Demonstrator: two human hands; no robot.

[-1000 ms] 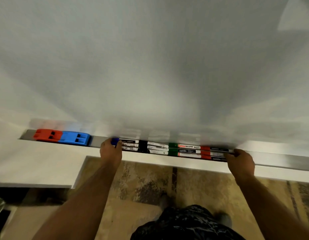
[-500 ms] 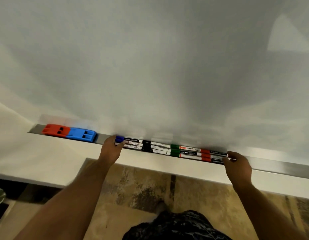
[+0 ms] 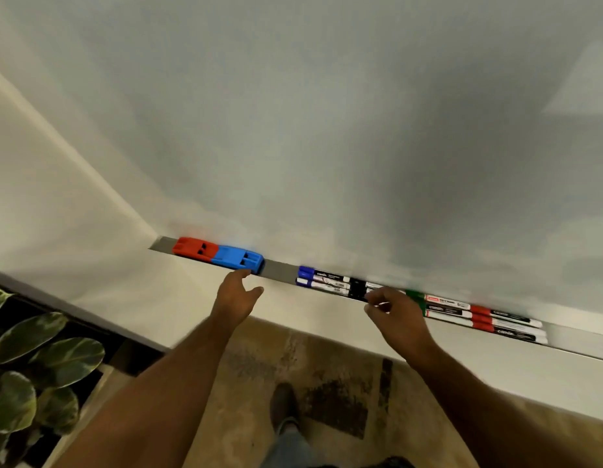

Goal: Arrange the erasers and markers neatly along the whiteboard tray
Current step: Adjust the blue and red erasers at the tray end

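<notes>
Both hands are off the marker row [image 3: 421,304] now. Left hand [image 3: 237,295], fingers spread and empty, reaches the blue eraser [image 3: 238,260] beside the red eraser [image 3: 195,248] at the tray's [image 3: 279,271] left end; right hand [image 3: 399,314] hovers, loosely curled. Markers look aligned; erasers likely next.

Left hand [image 3: 235,297]: we have taken it off the blue-capped marker ends [image 3: 305,276]; fingertips now at the blue eraser [image 3: 239,258].
Right hand [image 3: 399,315]: we have moved it from the row's right end to the black-capped markers [image 3: 356,288].
</notes>
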